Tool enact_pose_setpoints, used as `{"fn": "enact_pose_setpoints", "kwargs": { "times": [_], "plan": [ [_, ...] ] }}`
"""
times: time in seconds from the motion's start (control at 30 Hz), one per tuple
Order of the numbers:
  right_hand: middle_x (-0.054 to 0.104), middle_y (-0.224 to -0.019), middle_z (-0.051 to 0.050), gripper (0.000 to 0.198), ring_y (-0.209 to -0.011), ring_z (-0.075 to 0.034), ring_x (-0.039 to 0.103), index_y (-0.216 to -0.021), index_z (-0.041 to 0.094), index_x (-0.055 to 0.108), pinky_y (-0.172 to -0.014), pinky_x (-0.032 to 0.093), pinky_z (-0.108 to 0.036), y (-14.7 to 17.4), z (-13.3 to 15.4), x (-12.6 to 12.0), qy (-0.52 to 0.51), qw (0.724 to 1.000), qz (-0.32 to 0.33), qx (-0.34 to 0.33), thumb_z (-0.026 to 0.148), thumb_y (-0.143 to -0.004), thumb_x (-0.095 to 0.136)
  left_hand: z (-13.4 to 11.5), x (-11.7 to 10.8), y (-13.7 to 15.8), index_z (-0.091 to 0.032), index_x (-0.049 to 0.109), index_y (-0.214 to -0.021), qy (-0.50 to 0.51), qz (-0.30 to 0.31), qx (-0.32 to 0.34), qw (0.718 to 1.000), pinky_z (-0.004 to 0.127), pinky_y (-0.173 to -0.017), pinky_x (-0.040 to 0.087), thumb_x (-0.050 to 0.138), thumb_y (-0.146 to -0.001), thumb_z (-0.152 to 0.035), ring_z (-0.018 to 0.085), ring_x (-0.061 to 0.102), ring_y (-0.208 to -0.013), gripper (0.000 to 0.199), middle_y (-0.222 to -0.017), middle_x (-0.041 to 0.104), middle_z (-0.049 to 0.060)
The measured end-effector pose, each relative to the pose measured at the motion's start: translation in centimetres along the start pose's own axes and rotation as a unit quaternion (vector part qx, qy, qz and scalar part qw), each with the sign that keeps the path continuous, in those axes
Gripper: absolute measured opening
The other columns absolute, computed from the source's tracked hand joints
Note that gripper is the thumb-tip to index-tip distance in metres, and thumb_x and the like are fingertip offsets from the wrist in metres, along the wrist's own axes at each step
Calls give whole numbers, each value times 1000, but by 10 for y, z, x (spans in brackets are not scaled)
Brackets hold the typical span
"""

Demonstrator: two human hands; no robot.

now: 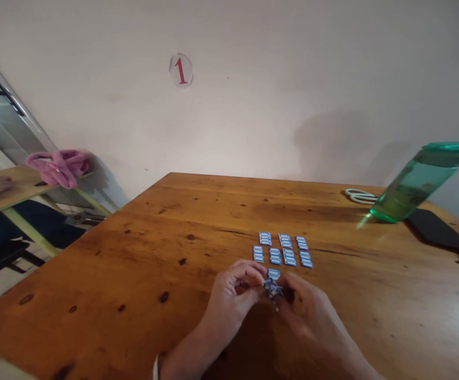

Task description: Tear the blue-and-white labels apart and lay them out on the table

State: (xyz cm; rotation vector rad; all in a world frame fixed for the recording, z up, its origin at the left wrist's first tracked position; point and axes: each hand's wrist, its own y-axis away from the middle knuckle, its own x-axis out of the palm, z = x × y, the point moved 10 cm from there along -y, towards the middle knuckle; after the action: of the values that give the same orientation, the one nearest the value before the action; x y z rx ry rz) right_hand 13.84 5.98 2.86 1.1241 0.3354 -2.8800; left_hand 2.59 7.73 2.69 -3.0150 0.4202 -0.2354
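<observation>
- Piece: small, blue with white and darker bits, uneven outline, short parts poking out at several sides; blurred, can't tell its exact shape.
- Where: between my two hands, above the near part of the tabletop, just in front of the cards.
- Left grip: thumb and forefinger pinching the piece from its left side; other fingers curled.
- Right grip: fingers up against the piece's right side; can't tell if they pinch it or only steady it.
- Cards: eight in view, small, flat, blue with pale bars across, darker blue edges.
- Layout: three in the far row, four in the middle row, one nearest me, just beyond the piece and partly hidden by my hands; small gaps between them.
- Marks on the cards: too small to read.
- Sign: roundish white paper on the wall, big red "1", clearly legible.
- Bottle: see-through green, on the right of the tabletop, appears tilted in this view.
- Cable: pale, coiled, left of the bottle.
- Slab: black, flat, right beside the bottle.
- Cloth: pink, bunched up, on the side table at far left.
- Band: pale, on my left wrist.
</observation>
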Motion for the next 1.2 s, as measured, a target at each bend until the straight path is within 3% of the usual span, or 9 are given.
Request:
{"fn": "enact_pose_setpoints", "kwargs": {
  "times": [0.13,0.27,0.4,0.6,0.7,0.77,0.93,1.07,1.2],
  "plan": [
    [51,-60,0,7,-55,-14,46,-63,19,50,-50,35,-24,1,1,-5,-9,1000,-10,-11,20,-68,46,4,-2,1,-16,60,-62,-82,-16,-15,996,23,-57,37,59,-65,-14,12,50,-58,4,-60,57,-1],
    [42,-51,5,15,-44,-10,36,-64,19,51,-41,27,-20,2,-12,-13,-163,984,-42,66,32,-73,51,17,-4,0,-15,58,-61,-41,-31,-59,997,22,-54,35,61,-61,-15,10,45,-53,4,-56,54,-2],
    [47,-55,4,22,-49,-11,40,-67,19,55,-44,31,-21,3,-19,-19,-259,959,-73,85,40,-72,55,27,0,0,-15,56,-59,25,-23,-101,994,22,-55,35,65,-58,-17,10,46,-54,10,-56,54,-3],
    [50,-58,1,19,-52,-13,43,-68,19,58,-47,34,-22,-1,-7,-29,-139,986,-88,25,32,-78,47,4,-7,1,-17,59,-62,49,-25,-35,998,22,-62,37,66,-65,-20,12,51,-63,8,-65,57,-2],
    [55,-61,-1,14,-56,-15,49,-63,20,58,-51,37,-24,-3,2,-18,-91,995,-37,6,22,-72,48,-13,-2,2,-18,62,-60,-41,-1,39,998,27,-77,37,65,-65,-15,17,54,-82,7,-83,62,3],
    [54,-58,1,12,-54,-14,48,-60,20,57,-50,36,-23,-3,2,-11,-91,996,-20,9,18,-69,49,-13,0,3,-18,62,-60,-95,-1,49,994,27,-77,37,63,-65,-12,17,55,-81,8,-81,62,3],
    [55,-56,1,14,-52,-12,48,-64,18,58,-48,37,-22,0,-16,-7,-260,962,-39,74,31,-69,59,14,0,2,-17,61,-58,-75,-13,-35,996,24,-60,37,63,-62,-14,13,49,-58,5,-57,57,-1],
    [61,-62,-2,23,-56,-13,53,-68,16,63,-53,43,-23,0,-24,-3,-371,921,-27,117,39,-68,63,29,3,2,-16,60,-57,13,-5,-108,994,23,-58,37,69,-57,-20,12,49,-56,10,-56,56,-2],
    [60,-61,-1,21,-59,-15,54,-73,18,65,-56,45,-24,-1,-19,-13,-367,924,-41,97,38,-73,60,24,5,1,-16,59,-58,69,6,-100,993,24,-62,39,72,-57,-24,13,51,-64,16,-68,57,0]
  ]
}}
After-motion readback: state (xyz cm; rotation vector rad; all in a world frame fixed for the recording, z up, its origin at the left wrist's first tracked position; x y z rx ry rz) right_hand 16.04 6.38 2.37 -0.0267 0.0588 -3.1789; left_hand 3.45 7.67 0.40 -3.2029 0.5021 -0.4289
